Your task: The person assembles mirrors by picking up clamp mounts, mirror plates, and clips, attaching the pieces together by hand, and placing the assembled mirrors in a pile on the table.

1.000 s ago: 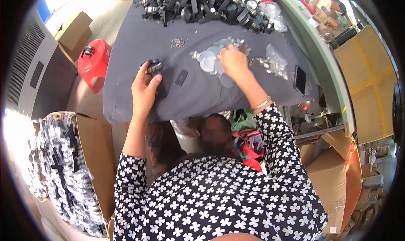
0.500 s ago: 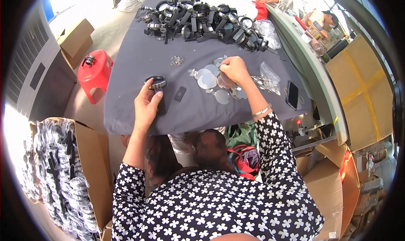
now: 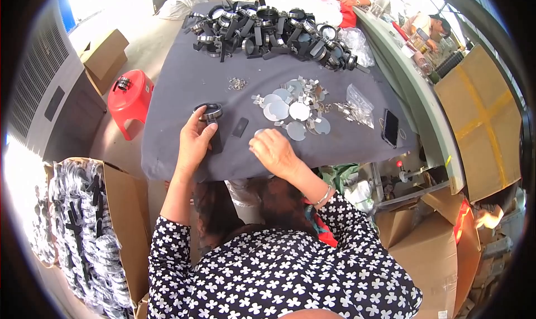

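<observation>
My left hand point(image 3: 194, 143) grips a black ring-shaped part with a flat handle point(image 3: 209, 112) on the grey cloth-covered table point(image 3: 178, 84). My right hand point(image 3: 277, 152) is just right of it near the table's front edge, fingers curled on a round silvery disc point(image 3: 259, 133) whose edge shows at the fingertips. A small black rectangular piece point(image 3: 240, 127) lies between the hands. More silvery discs point(image 3: 296, 109) are spread beyond my right hand.
A pile of black ring parts point(image 3: 268, 31) fills the far side, with small metal bits point(image 3: 237, 83) before it. Clear plastic bags point(image 3: 357, 108) and a phone point(image 3: 389, 128) lie right. A red stool point(image 3: 129, 98) and a part-filled cardboard box point(image 3: 84, 229) stand left.
My right hand has come back from the spread of discs toward the front edge, close to my left hand. The left hand stays on the black ring part.
</observation>
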A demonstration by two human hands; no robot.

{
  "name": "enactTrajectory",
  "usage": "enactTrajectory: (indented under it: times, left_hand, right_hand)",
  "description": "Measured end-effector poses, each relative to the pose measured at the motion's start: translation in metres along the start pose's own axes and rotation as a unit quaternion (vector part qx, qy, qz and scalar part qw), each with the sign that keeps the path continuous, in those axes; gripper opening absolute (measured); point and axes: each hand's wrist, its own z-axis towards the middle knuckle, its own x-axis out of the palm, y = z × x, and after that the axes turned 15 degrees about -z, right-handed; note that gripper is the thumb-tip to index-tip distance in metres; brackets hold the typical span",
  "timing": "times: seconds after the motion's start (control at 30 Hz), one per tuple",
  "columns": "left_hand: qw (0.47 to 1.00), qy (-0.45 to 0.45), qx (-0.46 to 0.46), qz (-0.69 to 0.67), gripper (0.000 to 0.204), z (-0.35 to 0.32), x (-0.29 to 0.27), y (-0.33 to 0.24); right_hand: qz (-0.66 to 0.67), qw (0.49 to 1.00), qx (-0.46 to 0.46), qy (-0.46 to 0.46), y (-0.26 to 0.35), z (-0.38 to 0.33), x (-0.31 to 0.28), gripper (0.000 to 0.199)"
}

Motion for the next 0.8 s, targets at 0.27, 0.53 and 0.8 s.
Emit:
enactTrajectory:
  times: [0.27,0.53,0.8]
  left_hand:
    - [1.000,-0.018,-0.006,-0.011,0.051,-0.001,0.000,0.006]
    - [0.999,-0.041,0.019,-0.012,0.059,-0.005,0.005,0.000]
    - [0.998,-0.009,0.059,0.006,0.075,-0.001,-0.010,0.016]
  right_hand:
    - [-0.015,0.998,-0.043,0.036,0.008,-0.012,-0.017,0.017]
    - [-0.073,0.997,-0.013,-0.014,-0.010,0.029,-0.025,0.016]
    - [0.262,0.951,0.130,-0.096,0.008,0.101,0.051,0.011]
